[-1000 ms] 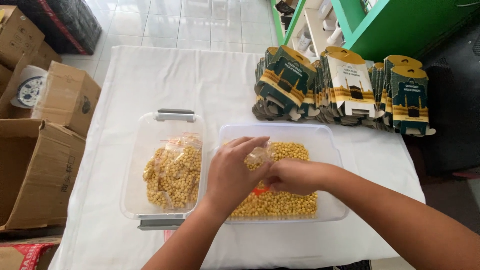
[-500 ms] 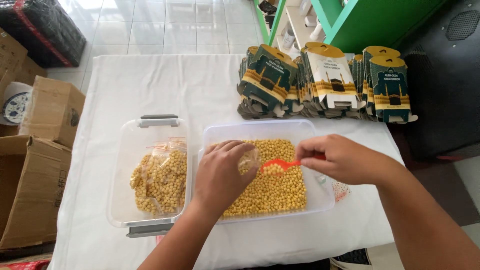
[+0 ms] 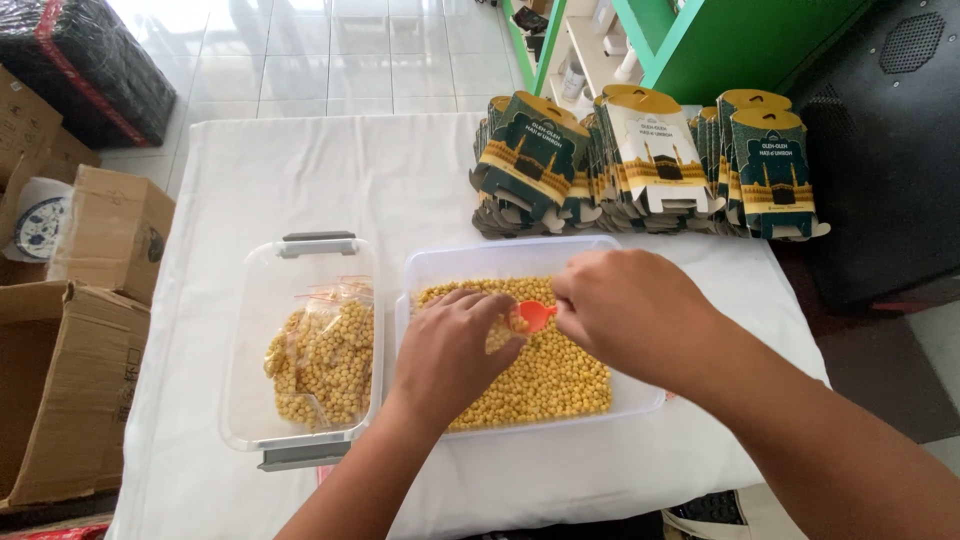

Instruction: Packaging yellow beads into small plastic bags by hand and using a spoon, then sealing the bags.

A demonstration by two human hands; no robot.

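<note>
My left hand [image 3: 450, 350] holds a small clear plastic bag [image 3: 497, 333] over a clear tub [image 3: 500, 260] of round yellow snack balls [image 3: 555, 375]. My right hand [image 3: 625, 310] grips a small orange scoop [image 3: 532, 315] and has it tipped at the bag's mouth, right beside my left fingers. The bag is mostly hidden behind my left hand. To the left stands a second clear tub [image 3: 300, 270] with grey latches, holding filled bags of the yellow balls [image 3: 325, 355].
Several flat green-and-gold printed cartons [image 3: 640, 165] are stacked at the far right of the white-clothed table [image 3: 330, 170]. Cardboard boxes [image 3: 70, 300] stand on the floor to the left. A green shelf [image 3: 740, 40] and a black cabinet [image 3: 890, 130] are at the right.
My right hand lifted the orange scoop out of the tub with yellow balls in it, then swung it left to the bag held in my left hand.
</note>
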